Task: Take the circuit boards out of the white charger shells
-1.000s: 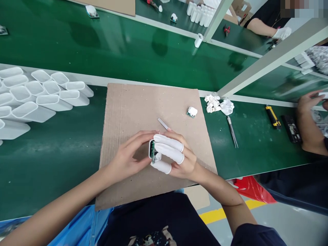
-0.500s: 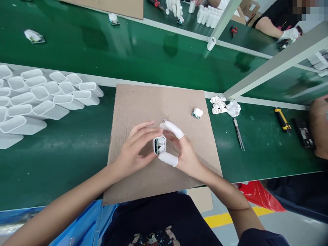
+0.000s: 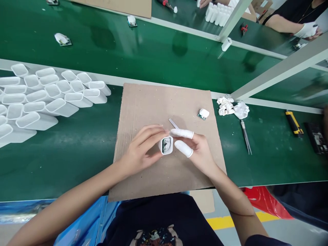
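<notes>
Both my hands meet over a brown cardboard sheet [image 3: 148,102] on the green bench. My left hand [image 3: 140,150] wraps round a small white plastic housing [image 3: 166,145] whose open end faces me, with a circuit board inside. My right hand [image 3: 197,147], with white finger cots on its fingertips, pinches the housing's right side. A thin metal strip [image 3: 173,123] lies on the cardboard just beyond my fingers. Further right on the sheet sits a small white part on a green board [image 3: 203,113].
Several empty white housings [image 3: 46,99] are stacked at the left. Crumpled white finger cots [image 3: 230,107], tweezers [image 3: 246,136] and a yellow-black tool [image 3: 293,123] lie at the right. A green conveyor [image 3: 128,44] carries small parts behind. A white frame post [image 3: 276,71] slants across. Another person's gloved hand [image 3: 306,30] works at far right.
My right fingers have closed back onto the housing after lifting off it half a second ago. The housing's open end now faces me, and the view has shifted left.
</notes>
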Motion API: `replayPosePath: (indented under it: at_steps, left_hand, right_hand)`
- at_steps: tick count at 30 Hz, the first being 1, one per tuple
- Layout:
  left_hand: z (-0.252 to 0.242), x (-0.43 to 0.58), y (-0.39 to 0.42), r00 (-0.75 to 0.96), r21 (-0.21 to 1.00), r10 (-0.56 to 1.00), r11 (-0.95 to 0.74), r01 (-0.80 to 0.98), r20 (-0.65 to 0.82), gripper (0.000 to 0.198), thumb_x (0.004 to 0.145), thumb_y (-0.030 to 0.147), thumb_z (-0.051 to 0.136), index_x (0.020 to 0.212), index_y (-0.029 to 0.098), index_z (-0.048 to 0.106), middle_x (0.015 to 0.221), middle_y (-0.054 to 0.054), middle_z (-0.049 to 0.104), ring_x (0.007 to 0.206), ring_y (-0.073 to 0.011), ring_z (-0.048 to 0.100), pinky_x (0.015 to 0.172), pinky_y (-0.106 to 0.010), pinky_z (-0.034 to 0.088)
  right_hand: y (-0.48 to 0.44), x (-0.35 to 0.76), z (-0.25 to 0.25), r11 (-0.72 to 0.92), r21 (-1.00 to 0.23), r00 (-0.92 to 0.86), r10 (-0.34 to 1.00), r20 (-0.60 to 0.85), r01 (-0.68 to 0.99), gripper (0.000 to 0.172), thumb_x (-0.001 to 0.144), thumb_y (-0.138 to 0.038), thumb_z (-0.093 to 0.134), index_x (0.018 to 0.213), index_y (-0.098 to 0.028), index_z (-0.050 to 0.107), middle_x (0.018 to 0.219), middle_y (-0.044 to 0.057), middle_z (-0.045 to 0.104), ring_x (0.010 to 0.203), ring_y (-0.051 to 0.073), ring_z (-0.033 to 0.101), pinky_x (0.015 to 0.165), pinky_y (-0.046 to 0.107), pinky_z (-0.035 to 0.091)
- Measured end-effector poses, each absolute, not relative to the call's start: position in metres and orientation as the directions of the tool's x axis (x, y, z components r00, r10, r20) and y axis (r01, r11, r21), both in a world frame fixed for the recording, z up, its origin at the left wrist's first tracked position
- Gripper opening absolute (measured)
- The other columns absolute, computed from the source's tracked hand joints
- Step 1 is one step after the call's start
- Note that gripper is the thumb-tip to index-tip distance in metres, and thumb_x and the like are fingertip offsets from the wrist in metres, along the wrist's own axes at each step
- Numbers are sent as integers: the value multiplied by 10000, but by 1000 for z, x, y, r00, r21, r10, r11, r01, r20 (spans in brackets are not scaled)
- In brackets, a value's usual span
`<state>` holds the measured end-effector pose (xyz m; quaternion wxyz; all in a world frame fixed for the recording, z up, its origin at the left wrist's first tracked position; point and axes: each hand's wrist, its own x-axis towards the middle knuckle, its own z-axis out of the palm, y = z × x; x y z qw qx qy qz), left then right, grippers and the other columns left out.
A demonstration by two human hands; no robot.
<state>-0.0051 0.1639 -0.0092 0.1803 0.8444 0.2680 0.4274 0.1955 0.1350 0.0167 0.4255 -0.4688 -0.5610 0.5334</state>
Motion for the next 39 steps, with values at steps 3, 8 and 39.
replayPosePath:
  at_steps: [3,8,39]
  left_hand:
    - [-12,-5,164,522,489,572,-818,303,633,417,868,107,665,1266,94,542,1172,-169,635,1131,-252,611,958,-410,562]
    - [-20,-4,164,581,342,509,-860,379,635,423,880,106,647,1285,78,525,1163,-169,645,1126,-267,609,960,-435,578]
    - [-5,-103,228,-191,398,783,-78,914,592,244,834,80,520,1038,107,652,1216,-245,606,1217,-493,487,895,-646,420]
  right_hand:
    - [136,197,20,36,-985,-192,981,2,171,228,843,-206,673,1055,-246,747,1035,8,772,957,190,740,912,356,599]
    - [137,193,11,58,-952,-164,986,8,301,240,839,-195,640,1047,-238,753,1014,17,775,939,194,742,894,350,600]
    - [333,239,38,-63,-414,98,993,64,908,285,945,-338,617,1164,-157,606,1154,73,650,1012,208,654,895,422,554]
